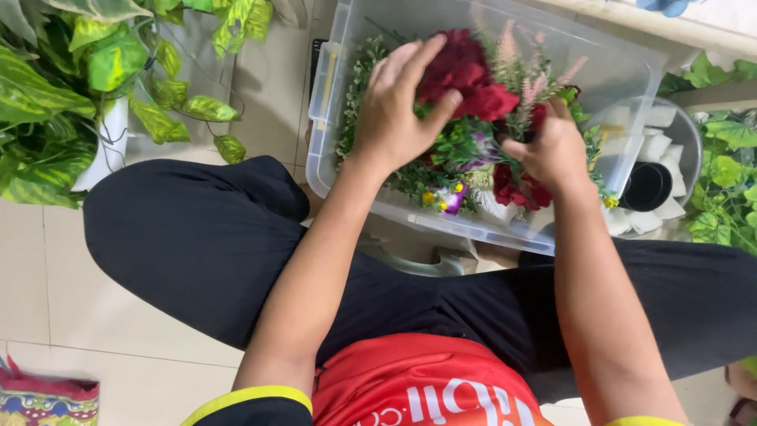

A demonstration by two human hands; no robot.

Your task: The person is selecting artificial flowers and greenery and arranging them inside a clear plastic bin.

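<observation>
We see our left hand (394, 110) spread over the bunch of flowers (481, 134) that fills the clear plastic bin (623, 79) on the tiled floor (47, 284) before our crossed legs. Its grip is wide, the fingers (418, 59) fanned across the dark red blooms (465, 75) and the thumb pressing into them, so the flowers lie directly beneath the palm and touch it. Our right hand (556, 150) sits lower on the right side of the bunch, its grip narrow and curled into the stems; we cannot tell exactly which stem it pinches. The flowers are a dense mix: deep red heads, pink feathery spikes (524, 79), green sprigs, and small purple and yellow blossoms (445, 197) near the front wall. Just beside the bin on the right stands a round container (690, 134) holding white blocks and a black cup (646, 185). A variegated leafy plant (71, 87) stands at the left.
</observation>
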